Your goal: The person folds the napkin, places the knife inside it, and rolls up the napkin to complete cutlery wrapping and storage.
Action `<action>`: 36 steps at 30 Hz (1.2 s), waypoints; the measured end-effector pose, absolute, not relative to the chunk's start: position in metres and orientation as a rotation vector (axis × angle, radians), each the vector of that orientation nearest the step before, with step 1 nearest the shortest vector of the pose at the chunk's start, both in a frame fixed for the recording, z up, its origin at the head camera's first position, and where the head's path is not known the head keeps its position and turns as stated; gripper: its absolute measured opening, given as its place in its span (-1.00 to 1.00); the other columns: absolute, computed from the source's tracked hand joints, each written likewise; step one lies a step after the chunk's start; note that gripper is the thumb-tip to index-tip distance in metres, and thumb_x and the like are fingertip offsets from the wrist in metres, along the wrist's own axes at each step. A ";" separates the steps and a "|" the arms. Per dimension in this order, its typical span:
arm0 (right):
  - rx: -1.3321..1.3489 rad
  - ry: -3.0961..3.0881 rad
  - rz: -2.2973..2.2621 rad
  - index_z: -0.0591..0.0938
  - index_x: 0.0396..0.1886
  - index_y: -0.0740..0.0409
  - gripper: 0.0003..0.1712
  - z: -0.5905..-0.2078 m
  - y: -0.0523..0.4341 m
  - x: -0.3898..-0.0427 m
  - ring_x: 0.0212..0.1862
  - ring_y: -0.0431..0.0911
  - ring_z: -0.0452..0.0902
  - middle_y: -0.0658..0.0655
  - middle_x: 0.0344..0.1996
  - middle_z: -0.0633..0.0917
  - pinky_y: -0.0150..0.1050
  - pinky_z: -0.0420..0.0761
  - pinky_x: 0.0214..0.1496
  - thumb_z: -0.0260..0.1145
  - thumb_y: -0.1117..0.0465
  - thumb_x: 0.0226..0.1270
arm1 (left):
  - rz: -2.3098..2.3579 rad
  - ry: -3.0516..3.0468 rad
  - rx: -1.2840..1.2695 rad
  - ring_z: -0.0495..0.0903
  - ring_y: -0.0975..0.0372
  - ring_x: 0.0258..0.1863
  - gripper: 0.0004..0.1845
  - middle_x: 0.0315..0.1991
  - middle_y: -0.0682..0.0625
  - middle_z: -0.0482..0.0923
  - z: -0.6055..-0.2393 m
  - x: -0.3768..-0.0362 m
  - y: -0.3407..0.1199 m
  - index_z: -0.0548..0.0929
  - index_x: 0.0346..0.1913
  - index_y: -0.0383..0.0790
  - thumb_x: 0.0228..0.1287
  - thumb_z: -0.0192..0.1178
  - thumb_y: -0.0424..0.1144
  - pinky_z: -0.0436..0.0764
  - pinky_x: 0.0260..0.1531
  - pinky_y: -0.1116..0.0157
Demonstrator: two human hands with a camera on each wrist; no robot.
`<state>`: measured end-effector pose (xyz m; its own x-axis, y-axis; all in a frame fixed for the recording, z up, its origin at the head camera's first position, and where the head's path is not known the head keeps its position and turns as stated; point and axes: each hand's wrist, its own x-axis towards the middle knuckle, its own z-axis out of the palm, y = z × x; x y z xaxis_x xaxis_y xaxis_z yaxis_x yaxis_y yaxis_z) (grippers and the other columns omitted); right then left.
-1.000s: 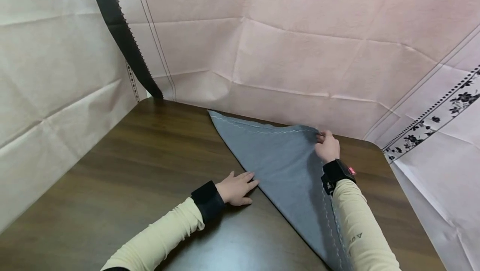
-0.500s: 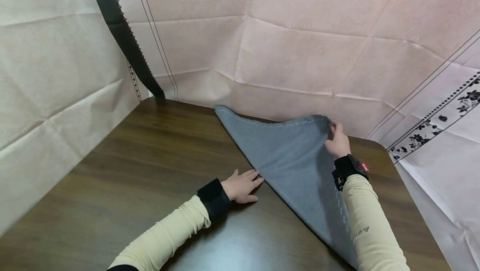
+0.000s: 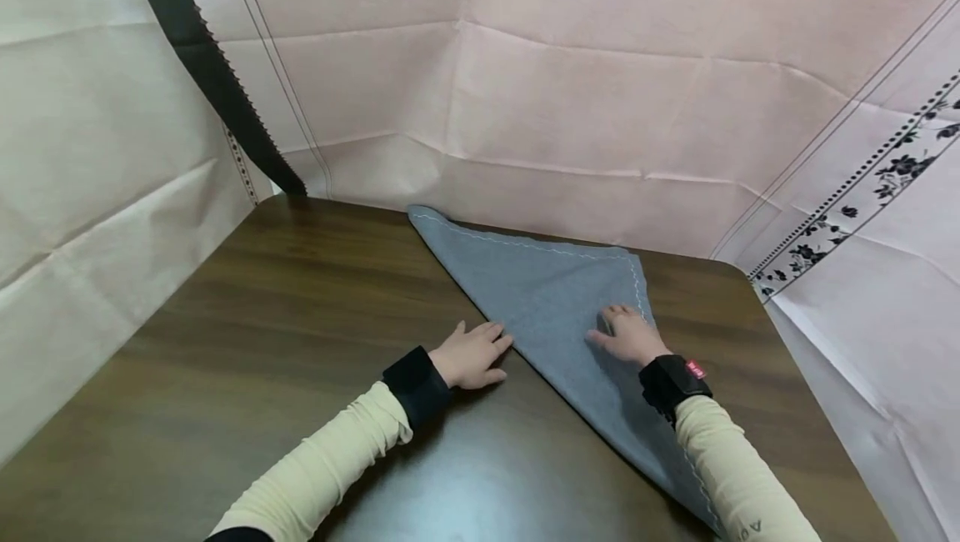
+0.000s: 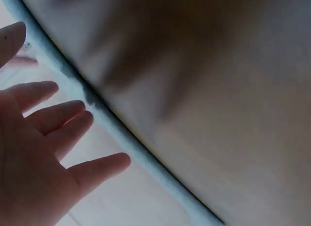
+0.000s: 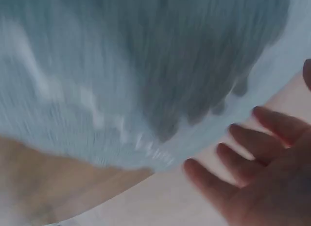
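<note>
Change: half a second ago the right hand pinched the cloth's far right corner and held it off the counter; now that corner lies flat again and the hand has come back toward the body, resting on the cloth. The left hand has hardly shifted.
Left hand: grip open, fingers straight and spread, palm down on the counter, fingertips touching the long folded edge of the cloth; the left wrist view shows the fingers beside that edge.
Right hand: grip open as well, fingers spread flat and pressing on the cloth near its right edge; it holds nothing. The right wrist view is blurred but shows loose fingers over grey fabric.
Cloth: grey, folded into a triangle, lying flat on the right half of the counter; one point runs near, under the right sleeve, another reaches the far edge by the wall.
Seam: a pale stitched line follows the far edge and turns down the right side.
Handling: it looks light, soft and limp, likely to sag and crease when lifted, and may slide on the smooth wood. A corner or the stitched hem seems the best place to pinch; the flat middle offers nothing to take.
Behind: pink creased sheeting hangs as a backdrop, with a dark band at left.
</note>
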<state>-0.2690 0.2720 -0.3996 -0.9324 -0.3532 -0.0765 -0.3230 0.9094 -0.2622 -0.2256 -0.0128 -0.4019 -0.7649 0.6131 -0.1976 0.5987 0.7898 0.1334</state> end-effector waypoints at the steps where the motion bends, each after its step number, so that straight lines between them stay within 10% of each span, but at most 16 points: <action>1: -0.499 2.939 -0.348 0.29 0.20 0.53 -0.28 -0.401 0.269 -0.264 0.25 0.37 0.06 0.54 0.18 0.27 0.18 0.13 0.20 0.15 0.01 0.30 | 0.101 2.758 0.946 0.02 0.11 0.36 -0.37 0.38 -0.12 0.05 -0.401 -0.229 -0.014 0.19 0.37 -0.15 0.31 0.01 0.03 0.06 0.20 -0.11; 19: -0.463 2.781 -0.272 0.15 0.36 0.30 0.04 -0.412 0.250 -0.245 0.32 0.36 -0.13 0.50 0.31 0.04 0.26 0.14 0.15 0.29 -0.24 0.05 | -0.130 2.831 0.907 0.22 0.03 0.26 -0.40 0.28 -0.18 0.23 -0.408 -0.226 -0.023 0.35 0.27 -0.18 0.29 -0.01 0.11 0.18 0.16 -0.06; 27: -0.562 2.708 -0.291 0.13 0.38 0.21 0.04 -0.408 0.239 -0.244 0.36 0.29 -0.20 0.41 0.35 -0.01 0.24 0.08 0.20 0.31 -0.22 0.04 | -0.141 2.947 1.055 0.53 0.07 -0.21 -0.62 -0.31 -0.10 0.53 -0.404 -0.195 -0.036 0.61 -0.29 -0.16 0.22 0.08 0.11 0.46 -0.15 0.11; 36: -0.675 2.619 -0.343 0.13 0.39 0.16 0.01 -0.403 0.224 -0.243 0.38 0.23 -0.31 0.33 0.38 -0.02 0.27 -0.09 0.23 0.38 -0.10 0.03 | 0.088 2.933 1.171 0.30 0.30 -0.75 -0.57 -0.79 0.11 0.21 -0.402 -0.169 -0.052 0.36 -0.75 -0.05 0.20 0.15 0.01 0.37 -0.58 0.36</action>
